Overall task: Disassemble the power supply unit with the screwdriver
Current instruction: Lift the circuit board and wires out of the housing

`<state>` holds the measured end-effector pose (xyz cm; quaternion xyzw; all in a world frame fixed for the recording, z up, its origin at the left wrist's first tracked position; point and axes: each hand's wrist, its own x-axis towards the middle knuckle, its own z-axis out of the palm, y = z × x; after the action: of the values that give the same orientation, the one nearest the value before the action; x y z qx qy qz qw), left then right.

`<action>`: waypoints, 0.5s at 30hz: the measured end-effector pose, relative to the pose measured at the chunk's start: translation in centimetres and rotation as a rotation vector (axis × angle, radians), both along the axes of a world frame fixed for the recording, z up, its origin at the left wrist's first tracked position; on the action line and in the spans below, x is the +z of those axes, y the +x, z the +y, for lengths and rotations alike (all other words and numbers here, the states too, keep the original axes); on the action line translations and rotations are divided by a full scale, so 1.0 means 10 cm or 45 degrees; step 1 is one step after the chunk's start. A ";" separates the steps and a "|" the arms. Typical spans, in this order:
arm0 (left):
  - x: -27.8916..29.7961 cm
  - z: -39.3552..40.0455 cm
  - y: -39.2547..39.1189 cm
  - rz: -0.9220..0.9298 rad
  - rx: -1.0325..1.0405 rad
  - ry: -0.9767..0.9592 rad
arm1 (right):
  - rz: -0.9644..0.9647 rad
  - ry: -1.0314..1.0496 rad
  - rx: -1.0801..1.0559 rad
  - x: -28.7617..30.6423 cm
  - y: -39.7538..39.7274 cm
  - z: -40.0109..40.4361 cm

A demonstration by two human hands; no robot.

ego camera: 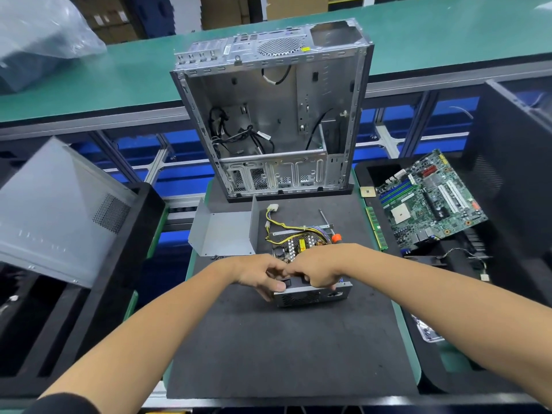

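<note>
One power supply unit (310, 273) sits mid-mat on the black foam mat (283, 348), lid off, board and yellow/black wiring exposed. Its grey vented end wall faces the person.

Both hands are on the near end of it. Left hand (263, 274) has fingers curled around the near-left corner, thumb against the end wall. Right hand (318, 268) has fingers curled over the top edge of the same wall, gripping it. The two hands touch each other over the unit.

One screwdriver (328, 227) lies on the mat just behind the unit, orange-tipped handle near the unit, shaft pointing away.

One bent grey cover plate (224, 231) stands just left of the unit, touching or nearly so. A small cluster of dark screws (218, 257) sits at its near edge; count not readable.

One open PC case (274, 115), empty bar some cables, stands upright at the far end of the mat.

Right side: one motherboard (430, 201) propped in a black tray (376, 171), one RAM stick (377, 228) along the mat edge, one CPU chip (368, 192) near the tray corner.

Left: one grey side panel (59, 210) leaning on a black bin.
</note>
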<state>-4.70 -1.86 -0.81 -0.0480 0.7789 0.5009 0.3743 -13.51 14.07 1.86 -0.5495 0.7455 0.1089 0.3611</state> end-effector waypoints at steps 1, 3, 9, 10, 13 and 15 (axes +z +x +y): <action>-0.01 -0.01 0.01 -0.008 0.011 0.013 | -0.003 0.004 -0.018 0.00 0.00 -0.01; -0.02 -0.02 0.02 -0.030 0.009 0.035 | 0.009 0.032 -0.042 0.00 0.00 -0.01; 0.01 0.02 -0.03 0.057 -0.043 -0.073 | -0.077 -0.021 -0.120 0.05 -0.09 0.02; 0.01 0.04 -0.03 0.108 -0.048 -0.107 | -0.063 -0.045 -0.128 0.05 -0.09 0.04; 0.02 0.07 -0.01 0.260 -0.019 -0.146 | -0.008 -0.103 -0.168 0.03 -0.08 0.07; 0.06 0.05 0.00 0.275 0.024 -0.112 | -0.067 -0.143 -0.217 0.07 -0.11 0.09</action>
<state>-4.73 -1.37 -0.24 -0.0173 0.8355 0.4719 0.2811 -14.60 14.98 2.53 -0.5062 0.7847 0.0215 0.3573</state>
